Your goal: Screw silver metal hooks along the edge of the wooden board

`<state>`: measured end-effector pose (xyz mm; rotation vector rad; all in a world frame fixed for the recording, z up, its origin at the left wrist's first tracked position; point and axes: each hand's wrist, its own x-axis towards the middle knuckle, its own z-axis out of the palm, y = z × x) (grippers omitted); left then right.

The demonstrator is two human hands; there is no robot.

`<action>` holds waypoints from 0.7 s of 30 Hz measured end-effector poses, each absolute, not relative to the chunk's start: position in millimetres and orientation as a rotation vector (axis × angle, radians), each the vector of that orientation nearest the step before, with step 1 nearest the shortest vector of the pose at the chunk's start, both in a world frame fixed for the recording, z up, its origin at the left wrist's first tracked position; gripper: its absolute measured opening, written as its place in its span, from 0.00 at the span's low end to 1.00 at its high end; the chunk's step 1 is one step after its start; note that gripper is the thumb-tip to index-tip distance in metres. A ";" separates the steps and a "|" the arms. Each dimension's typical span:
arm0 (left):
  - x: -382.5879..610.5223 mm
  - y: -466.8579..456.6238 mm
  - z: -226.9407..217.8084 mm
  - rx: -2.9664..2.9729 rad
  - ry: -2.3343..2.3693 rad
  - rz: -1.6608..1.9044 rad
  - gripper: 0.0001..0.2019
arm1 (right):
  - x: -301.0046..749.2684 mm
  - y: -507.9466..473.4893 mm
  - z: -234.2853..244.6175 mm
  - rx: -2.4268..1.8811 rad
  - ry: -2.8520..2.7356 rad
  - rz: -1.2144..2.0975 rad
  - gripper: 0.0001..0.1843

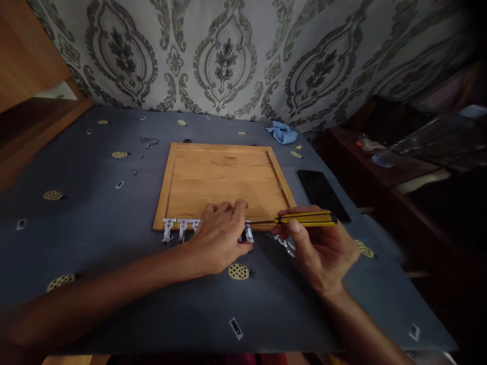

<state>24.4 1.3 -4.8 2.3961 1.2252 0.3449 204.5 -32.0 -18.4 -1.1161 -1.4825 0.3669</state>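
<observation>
A framed wooden panel (pixel 228 177) lies flat on the blue patterned cloth, with several metal hinges (pixel 167 230) in a row along its near edge. My left hand (pixel 220 235) rests over that edge, its fingers bent around a metal hinge (pixel 248 233) at the right end of the row. In my right hand (pixel 323 248) is a screwdriver with a yellow and black handle (pixel 308 218), held nearly level. Its shaft points left toward the hinge under my left hand; whether the tip touches a screw I cannot tell. A loose metal hinge (pixel 284 246) lies beside my right hand.
A black phone-like slab (pixel 322 194) lies right of the panel. Behind are a crumpled blue cloth (pixel 282 133) and small metal bits (pixel 149 143). A patterned curtain (pixel 224 56) closes off the back, wooden furniture (pixel 34 61) stands left, and a dark red surface (pixel 380 162) is at right.
</observation>
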 end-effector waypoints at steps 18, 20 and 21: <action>24.3 1.1 -4.6 2.380 1.204 0.347 0.27 | 208.2 -31.9 -13.8 -1.212 -1.578 0.407 0.06; 24.4 1.3 -5.1 2.384 1.213 0.351 0.27 | 207.5 -31.5 -14.4 -1.200 -1.575 0.414 0.05; 24.5 1.4 -5.3 2.382 1.220 0.349 0.27 | 207.1 -31.3 -14.8 -1.188 -1.573 0.418 0.05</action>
